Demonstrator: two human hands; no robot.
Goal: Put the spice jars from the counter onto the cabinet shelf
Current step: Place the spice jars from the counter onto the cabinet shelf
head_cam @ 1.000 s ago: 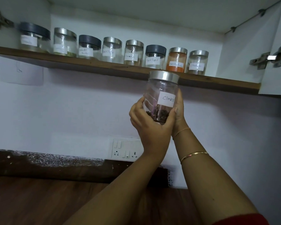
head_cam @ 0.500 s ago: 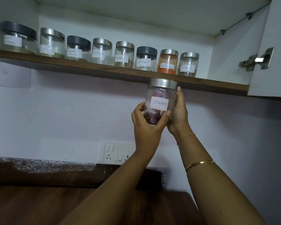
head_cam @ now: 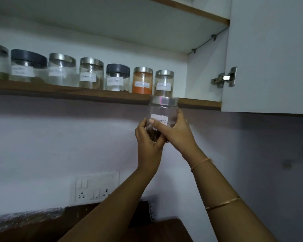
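**Cloves jar held just under the shelf edge**

Nearest, at the bottom of the view, lies the dark wooden worktop (head_cam: 164,231). Both arms reach up from above it. The left hand (head_cam: 148,145) cups the lower part of the cloves jar (head_cam: 164,109), fingers curled round its base. The right hand (head_cam: 179,135) wraps the side, thumb lying across the label. The grip is thus two-handed and closed round the glass. The jar is upright in the air, its steel lid level with the front edge of the shelf (head_cam: 77,92) and not yet over it.

To do this step well, I would raise the jar until its base clears the edge. I would then carry it inward onto the bare stretch to the right of the last steel-lidded jar (head_cam: 164,81) (the open cabinet door (head_cam: 269,49) and its hinge (head_cam: 224,78) are close on that side). It should go down label forward, and the hands should let go only once it sits flat.

The handwritten label shows "oves"; the thumb hides its start. The row of jars (head_cam: 91,74) on the shelf carries handwritten labels too, all too blurred to read.
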